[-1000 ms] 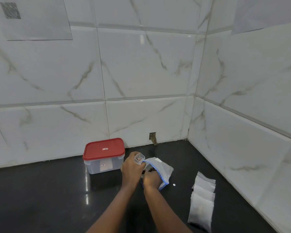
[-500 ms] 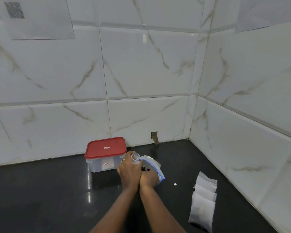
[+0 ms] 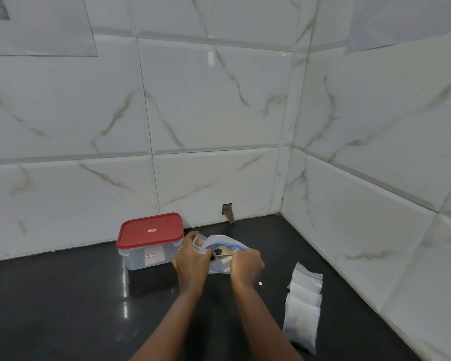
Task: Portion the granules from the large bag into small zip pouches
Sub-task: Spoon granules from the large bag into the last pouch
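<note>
bag [image 3: 220, 268]: likely soft, slippery film; I'd grip its zip rim;
left hand [image 3: 192, 261]: pinching pouch [image 3: 199, 242];
right hand [image 3: 246, 263]: curled on bag

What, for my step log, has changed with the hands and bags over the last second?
The right hand has moved right, away from the left hand it was pressed against, pulling wider the blue-zipped mouth of the large bag. The left hand keeps its grip on the small pouch. The red-lidded container, the stack of pouches and the white speck lie as before.
</note>
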### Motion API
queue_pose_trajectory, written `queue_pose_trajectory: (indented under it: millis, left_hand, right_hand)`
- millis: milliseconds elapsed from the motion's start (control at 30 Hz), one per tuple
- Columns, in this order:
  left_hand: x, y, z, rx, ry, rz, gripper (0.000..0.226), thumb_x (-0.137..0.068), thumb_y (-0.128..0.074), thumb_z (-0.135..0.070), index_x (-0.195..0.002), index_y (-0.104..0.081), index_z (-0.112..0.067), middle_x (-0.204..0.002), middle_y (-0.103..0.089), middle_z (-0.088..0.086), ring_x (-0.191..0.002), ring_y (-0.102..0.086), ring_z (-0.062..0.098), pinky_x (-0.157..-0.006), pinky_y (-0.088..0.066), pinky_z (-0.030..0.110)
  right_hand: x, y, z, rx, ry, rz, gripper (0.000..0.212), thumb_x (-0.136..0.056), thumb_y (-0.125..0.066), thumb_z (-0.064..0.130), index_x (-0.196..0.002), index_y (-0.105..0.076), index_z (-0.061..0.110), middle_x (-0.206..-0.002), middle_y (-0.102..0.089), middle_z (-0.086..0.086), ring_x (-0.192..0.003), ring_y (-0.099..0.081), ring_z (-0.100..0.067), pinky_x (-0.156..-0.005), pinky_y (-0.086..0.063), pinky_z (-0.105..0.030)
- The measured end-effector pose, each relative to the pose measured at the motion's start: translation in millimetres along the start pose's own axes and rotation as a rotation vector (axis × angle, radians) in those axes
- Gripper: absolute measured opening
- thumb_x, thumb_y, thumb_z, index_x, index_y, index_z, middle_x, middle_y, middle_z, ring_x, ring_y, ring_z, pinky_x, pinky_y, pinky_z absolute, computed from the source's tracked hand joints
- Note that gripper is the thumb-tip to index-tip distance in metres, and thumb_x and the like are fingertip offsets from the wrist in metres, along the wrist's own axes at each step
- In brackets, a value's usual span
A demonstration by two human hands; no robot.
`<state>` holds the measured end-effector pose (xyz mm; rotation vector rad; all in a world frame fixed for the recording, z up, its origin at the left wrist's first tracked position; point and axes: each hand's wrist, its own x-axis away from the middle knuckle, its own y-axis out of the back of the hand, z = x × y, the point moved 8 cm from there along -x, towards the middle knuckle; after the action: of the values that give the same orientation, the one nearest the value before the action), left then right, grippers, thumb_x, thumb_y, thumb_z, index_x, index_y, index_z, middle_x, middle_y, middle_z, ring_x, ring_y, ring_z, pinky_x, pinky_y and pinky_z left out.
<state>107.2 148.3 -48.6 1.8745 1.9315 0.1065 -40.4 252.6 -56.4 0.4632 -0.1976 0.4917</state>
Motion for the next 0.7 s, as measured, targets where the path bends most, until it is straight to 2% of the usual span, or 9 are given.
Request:
queue_pose_trajectory:
  millis: [133, 200, 233, 267, 400, 467, 533, 700]
  left_hand:
    - [-1.9, -4.5, 8.3, 0.044, -0.017, 0.117, 0.073, -0.068, -0.078, -0.021, -0.13, -0.041, -0.025, -0.115, -0.058, -0.002, -0.106, -0.053, 0.021, -0.096, -0.045, 0.044]
    - [-0.9, -4.2, 8.9, 0.075, -0.008, 0.136, 0.081, -0.068, -0.079, -0.016, -0.136, -0.036, -0.023, -0.113, -0.052, -0.006, -0.105, -0.051, 0.019, -0.089, -0.046, 0.033]
    - [-0.3, -3.9, 7.9, 0.088, 0.004, 0.137, 0.081, -0.068, -0.078, -0.013, -0.137, -0.036, -0.02, -0.113, -0.05, -0.006, -0.103, -0.051, 0.017, -0.086, -0.044, 0.028]
    - [0.0, -4.7, 7.3, 0.09, 0.008, 0.14, 0.078, -0.069, -0.078, -0.012, -0.136, -0.037, -0.017, -0.114, -0.051, -0.004, -0.103, -0.051, 0.017, -0.084, -0.042, 0.026]
    - [-1.3, -16.4, 4.3, 0.03, -0.047, 0.171, 0.059, -0.071, -0.077, -0.011, -0.124, -0.052, -0.011, -0.118, -0.06, 0.007, -0.109, -0.055, 0.022, -0.088, -0.046, 0.028]
    - [-1.5, -20.8, 1.4, 0.027, -0.059, 0.176, 0.056, -0.071, -0.076, -0.01, -0.122, -0.054, -0.01, -0.119, -0.059, 0.007, -0.11, -0.055, 0.022, -0.091, -0.047, 0.031]
    - [-2.7, -23.5, -1.2, 0.036, -0.064, 0.175, 0.056, -0.072, -0.076, -0.009, -0.123, -0.053, -0.009, -0.121, -0.058, 0.008, -0.111, -0.054, 0.022, -0.089, -0.045, 0.029]
    - [-6.0, -27.9, -5.0, 0.035, -0.08, 0.182, 0.061, -0.072, -0.077, -0.01, -0.127, -0.05, -0.01, -0.126, -0.056, 0.008, -0.113, -0.052, 0.021, -0.093, -0.044, 0.029]
  right_hand:
    - [-26.2, 4.9, -1.1, -0.046, -0.028, 0.012, 0.031, -0.096, -0.041, 0.012, -0.118, -0.057, -0.002, -0.115, -0.062, -0.02, -0.102, -0.063, -0.032, -0.084, -0.053, -0.039]
    - [-37.9, 6.3, -2.1, 0.01, -0.009, 0.033, 0.029, -0.096, -0.044, 0.013, -0.115, -0.06, -0.002, -0.111, -0.064, -0.018, -0.091, -0.064, -0.026, -0.065, -0.054, -0.031]
    - [-43.3, 6.5, -3.1, 0.039, 0.004, 0.05, 0.028, -0.095, -0.045, 0.013, -0.112, -0.062, -0.001, -0.108, -0.065, -0.017, -0.085, -0.062, -0.023, -0.053, -0.047, -0.026]
    - [-50.5, 6.5, -4.9, 0.06, 0.021, 0.06, 0.027, -0.093, -0.047, 0.012, -0.109, -0.064, -0.001, -0.103, -0.066, -0.016, -0.08, -0.06, -0.022, -0.048, -0.041, -0.023]
    - [-58.5, 21.2, -0.1, 0.08, 0.062, 0.122, 0.022, -0.084, -0.05, 0.007, -0.09, -0.069, -0.004, -0.084, -0.068, -0.018, -0.068, -0.058, -0.025, -0.056, -0.046, -0.029]
    - [-53.2, 34.2, 9.6, 0.11, 0.098, 0.184, 0.021, -0.085, -0.048, 0.004, -0.075, -0.065, 0.0, -0.068, -0.06, -0.012, -0.056, -0.053, -0.02, -0.052, -0.043, -0.027]
    - [-50.0, 51.1, 17.6, 0.125, 0.102, 0.212, 0.028, -0.085, -0.045, 0.0, -0.063, -0.062, 0.003, -0.054, -0.053, -0.008, -0.044, -0.045, -0.016, -0.045, -0.036, -0.024]
    - [-47.4, 80.3, 37.8, 0.069, 0.092, 0.261, 0.027, -0.084, -0.042, -0.003, -0.065, -0.061, 0.001, -0.05, -0.048, -0.009, -0.037, -0.038, -0.013, -0.033, -0.024, -0.017]
